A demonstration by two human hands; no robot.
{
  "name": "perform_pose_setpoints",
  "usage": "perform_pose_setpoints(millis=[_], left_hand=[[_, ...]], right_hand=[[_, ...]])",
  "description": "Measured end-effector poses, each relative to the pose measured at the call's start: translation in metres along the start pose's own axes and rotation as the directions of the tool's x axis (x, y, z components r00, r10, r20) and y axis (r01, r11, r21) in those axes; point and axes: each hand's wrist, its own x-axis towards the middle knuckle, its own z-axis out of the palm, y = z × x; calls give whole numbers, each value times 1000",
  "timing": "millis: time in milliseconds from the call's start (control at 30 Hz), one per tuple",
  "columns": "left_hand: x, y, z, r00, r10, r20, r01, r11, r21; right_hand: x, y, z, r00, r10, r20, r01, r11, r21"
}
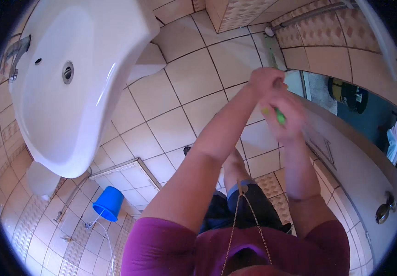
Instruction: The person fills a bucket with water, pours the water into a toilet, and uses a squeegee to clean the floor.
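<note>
Both my hands are closed around a long handle with a green grip [280, 116], one above the other. My left hand [266, 80] holds it higher in the picture, and my right hand [286, 112], blurred, is just below it, with the green end showing between its fingers. Beyond my hands, a narrow green and whitish thing [271, 55] lies in line with the handle over the floor near the wall; its kind I cannot tell. Most of the handle is hidden by my fingers. Under my arms is the tiled floor [198, 81].
A white washbasin [84, 114] with a faucet [20, 55] fills the upper left. A blue bucket [108, 203] hangs by the tiled wall at lower left. To the right stands a door [350, 165] with a metal knob [384, 210], beside an opening. A pipe [308, 15] runs along the top right.
</note>
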Motion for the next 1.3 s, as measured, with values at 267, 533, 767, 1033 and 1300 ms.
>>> perform_pose_setpoints(millis=[267,533,767,1033,1300], left_hand=[[-125,-32,-56,938,-259,-231,251,966,-66],[-237,-11,-109,819,-391,-419,476,871,118],[-120,-5,-133,981,-132,-145,183,881,436],[-27,-92,-129,830,-136,-541,408,809,423],[-63,-120,-22,885,-210,-415,384,833,399]], right_hand=[[-23,-50,92,952,-300,58,246,864,439],[-61,-104,142,813,-450,370,138,765,629],[41,-57,34,791,-445,420,205,839,504],[55,42,55,919,-324,225,263,928,262],[-92,62,56,819,525,-233,-353,780,517]])
